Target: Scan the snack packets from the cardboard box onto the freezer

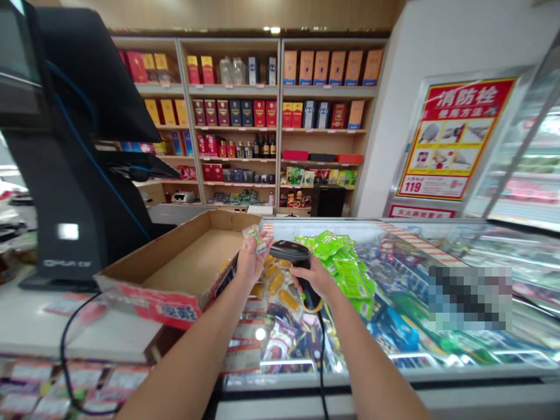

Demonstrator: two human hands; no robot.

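My left hand (250,261) is raised above the glass freezer lid, fingers closed on a small clear snack packet (255,236) with green and yellow print. My right hand (315,280) grips the handle of a black handheld barcode scanner (294,256), whose head points left toward the packet, a few centimetres away. The scanner's black cable (322,361) hangs down toward me between my forearms. Under both hands lies the chest freezer (437,373), with yellow and green wrapped items visible through the glass.
An open, shallow cardboard box (184,268) sits left of my hands, partly on the white counter (39,326). A black checkout terminal (65,175) stands at far left. Shelves of boxed goods (245,111) line the back wall. A red fire-hydrant poster (455,140) hangs at right.
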